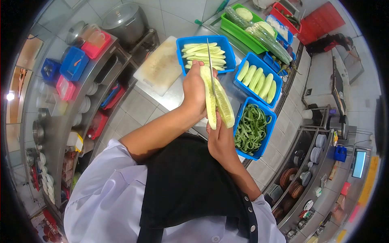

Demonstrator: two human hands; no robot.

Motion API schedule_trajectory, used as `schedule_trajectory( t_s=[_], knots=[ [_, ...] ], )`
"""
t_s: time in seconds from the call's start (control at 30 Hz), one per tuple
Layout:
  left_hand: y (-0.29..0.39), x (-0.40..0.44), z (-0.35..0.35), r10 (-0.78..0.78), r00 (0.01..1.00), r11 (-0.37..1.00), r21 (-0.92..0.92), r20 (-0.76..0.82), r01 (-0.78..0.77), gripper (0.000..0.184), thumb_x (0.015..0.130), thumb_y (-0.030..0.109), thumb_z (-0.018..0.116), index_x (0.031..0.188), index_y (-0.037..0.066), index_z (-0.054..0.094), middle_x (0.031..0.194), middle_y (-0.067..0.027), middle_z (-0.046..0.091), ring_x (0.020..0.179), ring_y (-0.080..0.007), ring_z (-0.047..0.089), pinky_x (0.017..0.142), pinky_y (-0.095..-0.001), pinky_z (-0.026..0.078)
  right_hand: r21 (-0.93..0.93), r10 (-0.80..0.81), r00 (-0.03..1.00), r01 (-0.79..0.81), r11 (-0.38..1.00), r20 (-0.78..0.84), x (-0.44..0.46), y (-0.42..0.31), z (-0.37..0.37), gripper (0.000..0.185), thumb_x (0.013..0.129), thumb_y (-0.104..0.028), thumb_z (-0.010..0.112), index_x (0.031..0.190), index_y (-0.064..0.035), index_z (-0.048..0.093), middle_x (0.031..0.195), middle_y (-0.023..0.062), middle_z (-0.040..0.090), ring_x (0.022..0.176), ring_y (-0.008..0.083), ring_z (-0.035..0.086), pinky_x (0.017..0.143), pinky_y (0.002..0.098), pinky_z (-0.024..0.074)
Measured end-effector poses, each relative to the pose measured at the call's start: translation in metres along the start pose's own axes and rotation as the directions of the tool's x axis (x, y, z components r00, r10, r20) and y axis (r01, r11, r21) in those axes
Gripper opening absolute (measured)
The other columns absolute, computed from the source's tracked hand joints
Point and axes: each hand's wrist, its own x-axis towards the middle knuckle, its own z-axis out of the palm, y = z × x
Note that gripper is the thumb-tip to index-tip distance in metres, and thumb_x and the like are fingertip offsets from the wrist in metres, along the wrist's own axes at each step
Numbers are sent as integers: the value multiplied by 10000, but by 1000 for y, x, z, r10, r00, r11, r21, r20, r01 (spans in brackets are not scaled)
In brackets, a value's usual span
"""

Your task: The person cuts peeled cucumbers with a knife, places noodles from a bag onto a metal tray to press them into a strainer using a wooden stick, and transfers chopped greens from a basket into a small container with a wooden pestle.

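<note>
Left hand (pixel 193 91) pinching split cucumber (pixel 208 97) before apron (pixel 182 178), knife (pixel 209 52) between halves. Right hand (pixel 223 141) curled under near end; can't tell from here what it grips. Strips (pixel 200 52) far, peeled cucumbers (pixel 256 81) right, peelings (pixel 251 129) nearer. Board (pixel 158 67) left. Screen (pixel 359 164) far right, too small for me to read.

A silvery metal table (pixel 168 100) carries a stained, off-white rectangular cutting board (pixel 158 67) at its left. Just beside the board sits a wide blue plastic tray (pixel 230 54); a second blue tray (pixel 265 67) and a third blue tray (pixel 273 125) line the right side. Farther back stands a bright green rectangular plastic basket (pixel 235 34).
</note>
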Motion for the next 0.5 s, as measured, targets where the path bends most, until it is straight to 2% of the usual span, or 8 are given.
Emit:
schedule_trajectory(
  t_s=[0.07, 0.13, 0.17, 0.23, 0.27, 0.33, 0.47, 0.5],
  knots=[
    [1, 0, 0, -3, 1000, 1000, 1, -11, 3, 270, 1091, 402, 322, 1025, 162, 425, 790, -58, 505, 641, -198, 482, 601, -397, 476, 37, 19, 1000, -19, 999, -13, 1, -1, 0, 284, 1068, -140, 413, 1126, 83, 580, 840, 306, 626, 733, 495, 586, 658, 538, 424],
    [1, -3, 3, 16, 1000, 1000, -14, -10, -16, 273, 1091, 406, 322, 1027, 162, 425, 793, -59, 507, 632, -195, 481, 586, -399, 478, -32, 46, 998, -45, 998, 39, 0, 4, -3, 279, 1002, -70, 493, 1230, 77, 559, 971, 312, 625, 832, 493, 587, 727, 536, 443],
    [-2, -5, 3, 12, 1000, 1000, -14, -10, -12, 273, 1091, 406, 322, 1027, 162, 425, 793, -59, 507, 632, -195, 481, 586, -399, 478, -33, 49, 998, -48, 998, 37, -5, 17, -4, 279, 1002, -70, 493, 1230, 77, 559, 971, 312, 625, 832, 493, 587, 727, 536, 443],
    [-6, -7, 3, 63, 997, 998, 9, 42, -63, 276, 1090, 415, 325, 1032, 163, 423, 789, -53, 510, 626, -191, 480, 578, -403, 483, -279, -141, 982, 171, 945, 127, -11, 50, -5, 489, 880, 24, 567, 1363, 52, 501, 1142, 310, 581, 945, 492, 555, 823, 534, 454],
    [-7, -5, 2, 65, 997, 998, 8, 43, -66, 276, 1090, 415, 325, 1032, 163, 423, 789, -53, 510, 626, -191, 480, 578, -403, 483, -279, -143, 982, 174, 944, 127, -10, 52, -6, 489, 880, 24, 567, 1363, 52, 501, 1142, 310, 581, 945, 492, 555, 823, 534, 454],
    [-8, -2, -2, 69, 996, 998, 5, 60, -70, 284, 1090, 425, 324, 1033, 164, 420, 785, -56, 519, 622, -189, 494, 571, -396, 499, -257, -77, 978, 126, 958, 192, -10, 53, -7, 680, 777, 80, 595, 1438, 41, 442, 1242, 294, 529, 1014, 484, 517, 901, 533, 446],
    [-9, -2, -6, 70, 994, 997, 10, 83, -71, 309, 1091, 450, 319, 1029, 164, 419, 792, -63, 531, 621, -191, 514, 571, -385, 514, -319, -109, 974, 169, 933, 198, -9, 38, -10, 670, 772, 82, 587, 1425, 67, 441, 1190, 294, 543, 976, 480, 522, 881, 527, 460],
    [-9, -1, -6, 79, 993, 996, 32, 92, -82, 327, 1089, 465, 317, 1042, 160, 427, 797, -65, 536, 620, -189, 520, 568, -381, 518, -333, -60, 977, 128, 934, 205, -8, 36, -10, 629, 789, 78, 596, 1401, 75, 452, 1164, 284, 545, 982, 466, 537, 879, 508, 467]
  ],
)
